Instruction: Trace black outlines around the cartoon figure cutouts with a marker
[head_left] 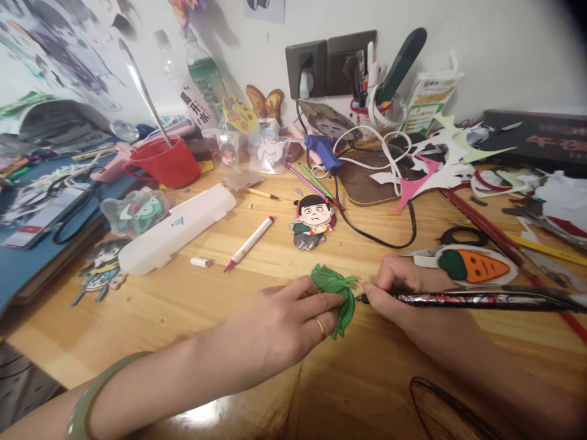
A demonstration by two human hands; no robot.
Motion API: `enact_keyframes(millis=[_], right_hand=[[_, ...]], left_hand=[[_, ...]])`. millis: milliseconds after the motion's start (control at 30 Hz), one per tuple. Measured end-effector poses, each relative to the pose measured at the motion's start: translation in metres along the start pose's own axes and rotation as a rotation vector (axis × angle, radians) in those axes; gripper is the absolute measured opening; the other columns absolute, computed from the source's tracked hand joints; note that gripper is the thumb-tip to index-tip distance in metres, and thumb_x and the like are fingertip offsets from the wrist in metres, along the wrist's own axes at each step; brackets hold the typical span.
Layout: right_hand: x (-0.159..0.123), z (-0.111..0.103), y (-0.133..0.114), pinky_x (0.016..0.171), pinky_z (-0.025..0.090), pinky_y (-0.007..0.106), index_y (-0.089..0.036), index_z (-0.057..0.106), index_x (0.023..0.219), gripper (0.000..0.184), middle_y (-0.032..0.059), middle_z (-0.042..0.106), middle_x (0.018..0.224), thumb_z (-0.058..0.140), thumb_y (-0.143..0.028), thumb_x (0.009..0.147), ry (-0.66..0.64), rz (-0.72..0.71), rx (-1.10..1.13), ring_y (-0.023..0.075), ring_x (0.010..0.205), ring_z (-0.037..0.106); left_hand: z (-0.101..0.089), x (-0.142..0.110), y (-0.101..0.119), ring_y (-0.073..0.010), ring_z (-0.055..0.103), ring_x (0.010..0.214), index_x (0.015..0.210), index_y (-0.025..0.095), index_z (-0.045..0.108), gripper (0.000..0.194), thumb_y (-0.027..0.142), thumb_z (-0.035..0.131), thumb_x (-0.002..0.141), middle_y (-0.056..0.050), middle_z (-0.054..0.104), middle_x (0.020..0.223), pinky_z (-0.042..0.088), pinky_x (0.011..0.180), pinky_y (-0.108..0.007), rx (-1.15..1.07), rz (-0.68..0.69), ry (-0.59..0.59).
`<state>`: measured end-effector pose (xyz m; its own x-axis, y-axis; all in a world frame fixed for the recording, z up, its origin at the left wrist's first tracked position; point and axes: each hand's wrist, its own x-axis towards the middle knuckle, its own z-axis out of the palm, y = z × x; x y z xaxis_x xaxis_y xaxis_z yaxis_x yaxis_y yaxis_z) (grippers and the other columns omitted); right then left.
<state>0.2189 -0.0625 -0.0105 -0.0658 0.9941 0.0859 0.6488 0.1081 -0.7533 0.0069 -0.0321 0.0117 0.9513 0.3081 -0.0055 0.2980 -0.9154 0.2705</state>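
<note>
My left hand (293,318), with a ring on one finger, presses its fingers down on a green leafy paper cutout (346,311) lying on the wooden table. Part of the cutout is hidden under those fingers. Pinched in my right hand (398,287) is a black patterned pen (477,299); its tip points left at the cutout's right edge, and whether it touches I cannot tell. A carrot-shaped cutout with a face (481,266) lies beyond my right wrist. Above my left hand sits a cartoon figure cutout (312,221).
An uncapped marker (250,244) lies by its cap (200,262) and a long white case (178,229). A red mug (167,162) stands at the back left. Behind are a blue glue gun (324,153) with its cord, a pen holder and paper scraps (452,153).
</note>
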Motion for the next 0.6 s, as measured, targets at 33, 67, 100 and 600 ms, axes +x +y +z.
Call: enact_keyframes(millis=[33,67,100,600], right_hand=[[-0.0003,0.0004,0.0007,0.041,0.024,0.021,-0.020,0.034,0.054,0.028,-0.0069,0.034,0.049,0.052,-0.022,0.076,0.007,-0.004,0.000,0.0081,0.045,0.032],[-0.0004,0.0007,0.0011,0.041,0.024,0.021,-0.020,0.034,0.055,0.028,-0.0070,0.034,0.049,0.052,-0.021,0.076,0.006,-0.009,-0.001,0.0081,0.045,0.032],[-0.0004,0.0008,0.0013,0.041,0.024,0.021,-0.020,0.034,0.055,0.028,-0.0071,0.034,0.049,0.052,-0.021,0.076,0.002,-0.012,-0.004,0.0080,0.045,0.031],[0.0027,-0.0006,-0.0021,0.040,0.022,0.021,-0.021,0.035,0.055,0.028,-0.0072,0.032,0.048,0.053,-0.022,0.076,0.005,0.021,0.010,0.0079,0.044,0.030]], left_hand=[[-0.0003,-0.0001,0.0000,-0.0216,0.044,0.099,0.111,0.010,0.052,0.031,0.016,0.026,0.095,-0.008,0.046,0.127,0.046,0.082,-0.034,-0.003,-0.002,-0.010],[-0.0005,-0.0001,0.0000,-0.0218,0.044,0.099,0.112,0.010,0.052,0.031,0.016,0.026,0.095,-0.008,0.045,0.127,0.046,0.082,-0.034,-0.005,-0.003,-0.020],[-0.0007,0.0000,0.0000,-0.0219,0.044,0.099,0.112,0.010,0.052,0.032,0.016,0.026,0.096,-0.008,0.045,0.128,0.046,0.083,-0.035,-0.007,-0.004,-0.025],[-0.0002,0.0000,0.0005,-0.0210,0.044,0.099,0.112,0.009,0.052,0.028,0.014,0.031,0.094,-0.006,0.045,0.128,0.044,0.084,-0.034,-0.038,-0.017,-0.021]])
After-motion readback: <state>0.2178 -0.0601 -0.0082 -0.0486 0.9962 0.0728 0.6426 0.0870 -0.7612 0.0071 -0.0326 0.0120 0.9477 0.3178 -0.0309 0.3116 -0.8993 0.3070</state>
